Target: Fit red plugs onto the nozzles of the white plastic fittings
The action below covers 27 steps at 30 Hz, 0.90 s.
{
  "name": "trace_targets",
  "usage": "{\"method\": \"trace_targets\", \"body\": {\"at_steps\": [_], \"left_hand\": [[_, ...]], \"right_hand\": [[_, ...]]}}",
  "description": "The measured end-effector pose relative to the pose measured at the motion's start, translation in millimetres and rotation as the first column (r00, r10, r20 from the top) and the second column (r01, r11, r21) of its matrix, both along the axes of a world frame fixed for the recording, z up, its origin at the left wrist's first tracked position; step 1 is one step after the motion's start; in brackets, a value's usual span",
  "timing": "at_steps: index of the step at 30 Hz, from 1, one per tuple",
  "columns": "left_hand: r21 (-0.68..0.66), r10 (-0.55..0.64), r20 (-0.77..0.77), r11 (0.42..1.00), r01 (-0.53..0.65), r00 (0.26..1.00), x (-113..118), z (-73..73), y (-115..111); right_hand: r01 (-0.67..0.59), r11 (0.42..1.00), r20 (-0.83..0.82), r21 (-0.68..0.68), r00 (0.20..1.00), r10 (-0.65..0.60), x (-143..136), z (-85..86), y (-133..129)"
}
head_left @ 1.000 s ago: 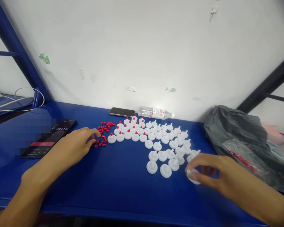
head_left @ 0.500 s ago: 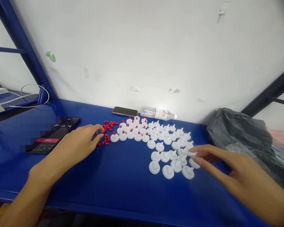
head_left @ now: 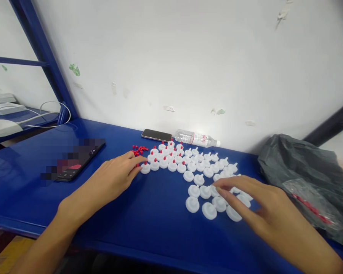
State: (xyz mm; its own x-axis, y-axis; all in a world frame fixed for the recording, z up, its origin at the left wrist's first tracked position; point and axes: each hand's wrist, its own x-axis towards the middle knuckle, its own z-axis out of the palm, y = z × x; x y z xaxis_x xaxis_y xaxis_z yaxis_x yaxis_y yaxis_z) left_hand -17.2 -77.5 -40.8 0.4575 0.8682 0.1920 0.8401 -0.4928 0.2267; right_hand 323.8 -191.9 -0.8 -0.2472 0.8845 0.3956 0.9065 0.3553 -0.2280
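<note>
Many white round pieces with thin stems (head_left: 209, 210) are spread on the blue table (head_left: 148, 217). Those at the left carry red caps on their stems (head_left: 172, 165). Loose red caps (head_left: 140, 149) lie in a small pile beside them. My left hand (head_left: 117, 171) reaches over the pile's near side, thumb and index finger slightly apart, by the leftmost capped piece (head_left: 145, 168). Amid the uncapped pieces, the thumb and index finger of my right hand (head_left: 263, 201) pinch at the stem of one white piece (head_left: 214, 191); the hand hides several others.
A phone (head_left: 156, 135) and a plastic bottle (head_left: 198, 138) lie against the wall. Another phone (head_left: 82, 161) is at the left. On the right a dark plastic bag (head_left: 291, 163) sits under a clear bag with red bits (head_left: 311, 207). White cables (head_left: 50, 114) run at the far left.
The view has shifted slightly to the left. My left hand has moved right, towards the leftmost capped piece. My right hand has moved left across the uncapped pieces.
</note>
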Motion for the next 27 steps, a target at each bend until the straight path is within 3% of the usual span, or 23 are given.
{"method": "trace_targets", "body": {"at_steps": [5,8,12,15,19,23,27], "left_hand": [[-0.008,-0.062,0.057,0.998,0.063,0.996,6,10.1,-4],[0.01,-0.101,0.169,0.995,0.101,0.98,10,19.5,-13],[-0.092,-0.137,0.435,0.976,0.196,0.89,25,32.6,-41],[-0.141,-0.147,0.55,0.954,0.264,0.822,41,36.2,-69],[-0.115,-0.212,0.526,0.942,0.316,0.824,59,31.2,-92],[0.006,-0.356,0.329,0.927,0.375,0.875,72,23.2,-96],[0.111,-0.428,0.173,0.903,0.414,0.887,83,17.8,-97]], "right_hand": [[-0.013,1.0,0.004,0.02,1.0,0.013,-3,1.6,-1],[-0.004,0.999,-0.023,0.04,1.0,0.005,-10,1.1,-3],[-0.003,0.999,-0.052,0.032,0.999,0.005,-26,-5.0,-8],[-0.102,0.993,-0.052,0.054,0.993,0.105,-43,-8.9,-10],[-0.219,0.976,-0.108,0.004,0.97,0.218,-55,-6.0,-12],[-0.234,0.972,-0.126,-0.016,0.965,0.231,-53,-2.4,-11],[-0.221,0.975,-0.098,-0.004,0.971,0.22,-53,-5.3,-11]]}}
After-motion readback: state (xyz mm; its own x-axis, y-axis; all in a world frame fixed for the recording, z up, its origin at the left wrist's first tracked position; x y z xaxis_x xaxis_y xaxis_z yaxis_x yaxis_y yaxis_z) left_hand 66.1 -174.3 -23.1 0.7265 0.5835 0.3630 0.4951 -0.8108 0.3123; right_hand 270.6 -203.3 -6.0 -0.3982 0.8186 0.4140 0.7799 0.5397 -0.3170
